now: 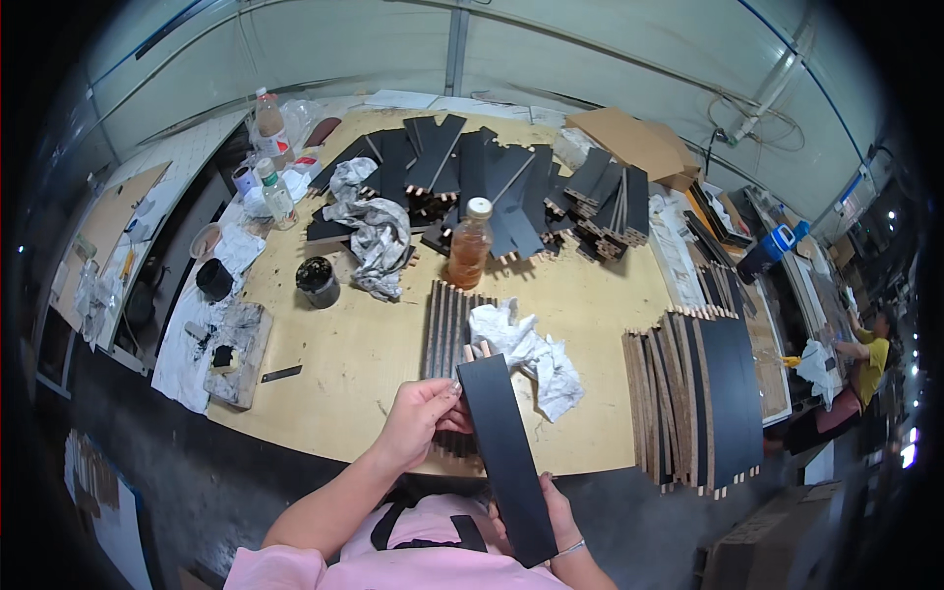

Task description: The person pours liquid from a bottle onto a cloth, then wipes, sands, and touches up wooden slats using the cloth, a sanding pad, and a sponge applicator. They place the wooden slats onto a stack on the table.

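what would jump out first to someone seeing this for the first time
The long black panel held up in the near middle, with the left hand gripping its upper edge and the right hand supporting its lower end. Behind it, a jumbled heap of black panels covers the far side of the wooden table, with an amber bottle in front and a crumpled white cloth beyond the hands.

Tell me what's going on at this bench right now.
A person in a pink top holds a long black panel over the near edge of a plywood worktable: the left hand grips its upper part, the right hand supports the lower end. Just beyond lie a crumpled white rag and a row of panels on edge. An amber bottle stands mid-table, with more black panels piled behind and stacked at the right.
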{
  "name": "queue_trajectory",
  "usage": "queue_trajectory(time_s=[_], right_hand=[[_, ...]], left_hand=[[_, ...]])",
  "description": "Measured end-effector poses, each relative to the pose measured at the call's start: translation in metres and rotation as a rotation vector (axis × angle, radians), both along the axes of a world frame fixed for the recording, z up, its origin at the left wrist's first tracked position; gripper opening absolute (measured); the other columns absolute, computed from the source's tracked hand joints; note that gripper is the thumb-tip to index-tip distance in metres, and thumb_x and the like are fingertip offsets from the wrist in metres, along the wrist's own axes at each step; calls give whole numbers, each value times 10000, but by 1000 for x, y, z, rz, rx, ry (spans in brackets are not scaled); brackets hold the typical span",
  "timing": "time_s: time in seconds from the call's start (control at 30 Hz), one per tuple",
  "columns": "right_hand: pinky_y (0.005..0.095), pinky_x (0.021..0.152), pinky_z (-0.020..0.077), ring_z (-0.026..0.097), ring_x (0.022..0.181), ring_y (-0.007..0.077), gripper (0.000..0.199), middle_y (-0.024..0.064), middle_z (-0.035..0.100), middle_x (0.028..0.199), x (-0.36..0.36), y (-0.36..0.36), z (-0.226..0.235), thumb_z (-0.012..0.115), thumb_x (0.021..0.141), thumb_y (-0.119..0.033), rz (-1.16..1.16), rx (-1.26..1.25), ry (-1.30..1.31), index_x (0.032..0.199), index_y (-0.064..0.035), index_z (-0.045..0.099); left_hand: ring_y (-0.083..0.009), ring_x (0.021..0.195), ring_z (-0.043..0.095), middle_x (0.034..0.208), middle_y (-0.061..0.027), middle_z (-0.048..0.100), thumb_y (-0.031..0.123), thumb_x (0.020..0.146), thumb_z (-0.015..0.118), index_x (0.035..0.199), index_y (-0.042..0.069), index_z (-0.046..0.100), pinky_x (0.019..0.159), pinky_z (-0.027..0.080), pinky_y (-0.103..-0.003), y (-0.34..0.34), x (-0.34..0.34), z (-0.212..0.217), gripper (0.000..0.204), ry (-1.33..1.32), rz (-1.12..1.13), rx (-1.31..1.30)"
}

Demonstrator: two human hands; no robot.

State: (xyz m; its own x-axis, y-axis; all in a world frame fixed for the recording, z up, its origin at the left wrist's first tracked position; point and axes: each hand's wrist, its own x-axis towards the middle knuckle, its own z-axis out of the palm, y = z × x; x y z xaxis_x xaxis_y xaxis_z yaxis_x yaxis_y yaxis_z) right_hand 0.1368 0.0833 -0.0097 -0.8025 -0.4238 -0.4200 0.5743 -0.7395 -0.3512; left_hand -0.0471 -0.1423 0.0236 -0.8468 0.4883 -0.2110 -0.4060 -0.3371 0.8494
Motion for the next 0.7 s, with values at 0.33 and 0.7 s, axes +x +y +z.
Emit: queue_trajectory(time_s=[0.33,0.7], right_hand=[[421,794,641,756,876,303,739,256,759,1092,-64,-92,-10,721,1040,-597,26,161,173,1348,70,637],[447,811,668,788,909,353,527,320,757,1122,-116,-174,-17,732,1047,-289,37,230,80,1389,96,615]], left_hand=[[-189,903,794,1040,-110,810,226,1190,585,1160,-28,751,860,656,-344,-113,-42,-25,305,-98,62,47],[-188,932,779,1067,-109,799,165,1176,569,1178,-30,747,879,647,-364,-195,-86,-65,264,-124,85,-36]])
